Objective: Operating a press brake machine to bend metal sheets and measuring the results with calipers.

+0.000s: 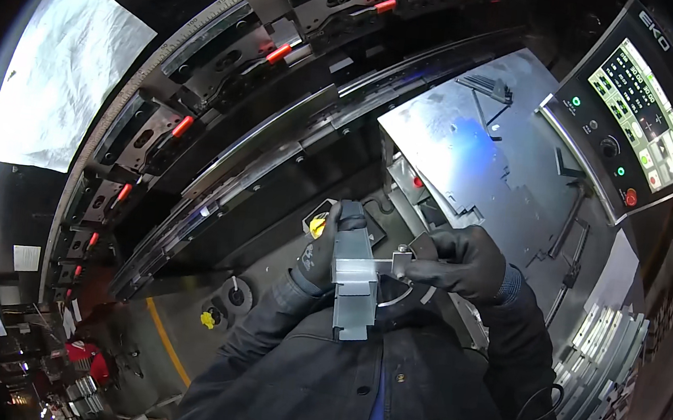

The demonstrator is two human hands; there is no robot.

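Observation:
In front of my chest, my left hand (pixel 323 249), in a dark glove, is closed around the upper left side of a bent sheet-metal part (pixel 354 309). The part is long, grey and stepped, with notched edges. From the right, my gloved right hand (pixel 465 263) pinches a bevel protractor (pixel 401 262) by its clamp. The protractor's straight blade lies across the part, and its curved scale hangs below the clamp. Whether the blade sits flush against the metal I cannot tell.
A press brake's tool rail (pixel 229 58) with red-handled clamps curves across the upper left. On the right, a metal table (pixel 518 171) carries hex keys and flat pieces beneath a control panel (pixel 637 117). Stacked metal strips (pixel 602 357) lie lower right. Two foot pedals (pixel 231 297) with yellow parts stand on the floor.

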